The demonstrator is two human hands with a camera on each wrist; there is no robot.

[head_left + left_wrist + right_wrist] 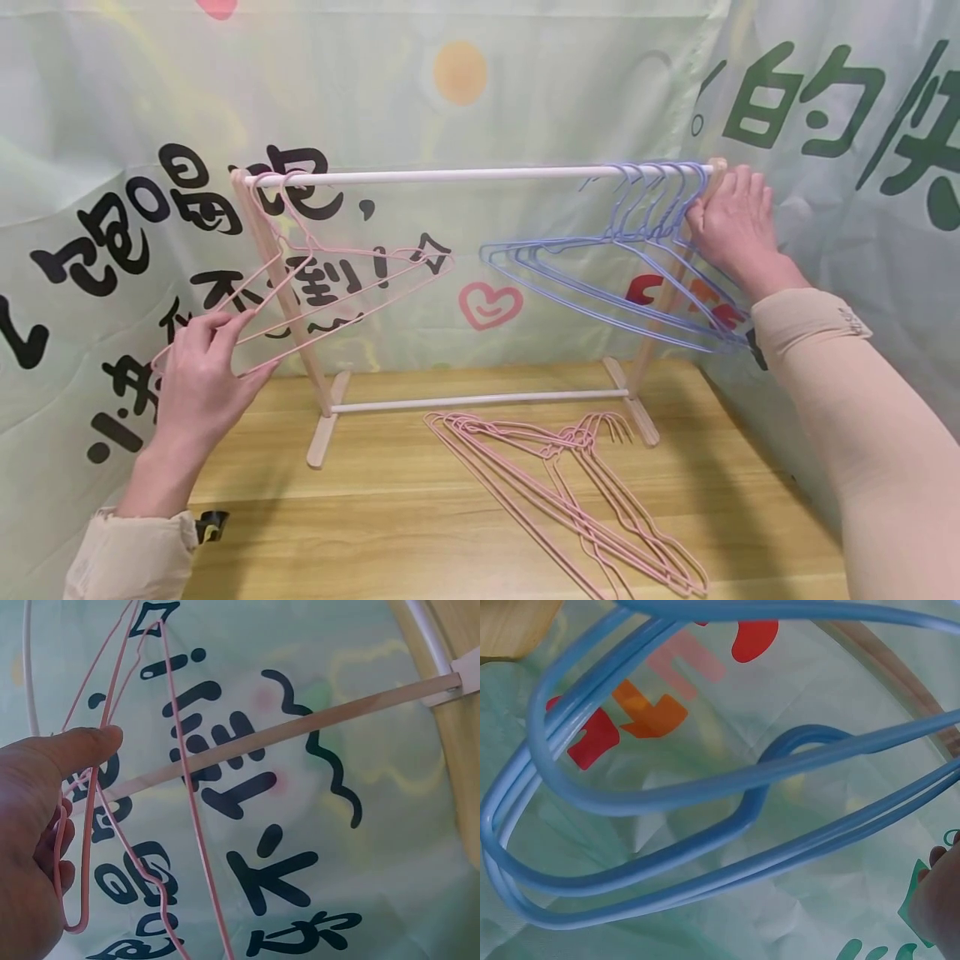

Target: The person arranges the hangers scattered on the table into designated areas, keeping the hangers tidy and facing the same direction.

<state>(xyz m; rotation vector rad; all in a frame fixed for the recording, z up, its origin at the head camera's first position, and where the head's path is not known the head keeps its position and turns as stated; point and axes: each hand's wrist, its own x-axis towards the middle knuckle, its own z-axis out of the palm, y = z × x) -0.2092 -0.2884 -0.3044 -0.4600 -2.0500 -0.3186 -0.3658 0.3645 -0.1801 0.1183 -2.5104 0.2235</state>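
Two pink hangers hang at the left end of a small clothes rack. My left hand pinches the outer lower corner of a pink hanger; in the left wrist view the thumb presses on its wire, with fingers curled behind. At the rack's other end hang several blue hangers, their hooks bunched near the post. My right hand grips the top of that right post, thumb on one side and fingers on the other. The right wrist view shows the blue hangers' rounded corners close up.
Several pink hangers lie in an overlapping pile on the wooden table, in front of the rack. The rack's feet stand on the table. Printed cloth hangs behind and at both sides.
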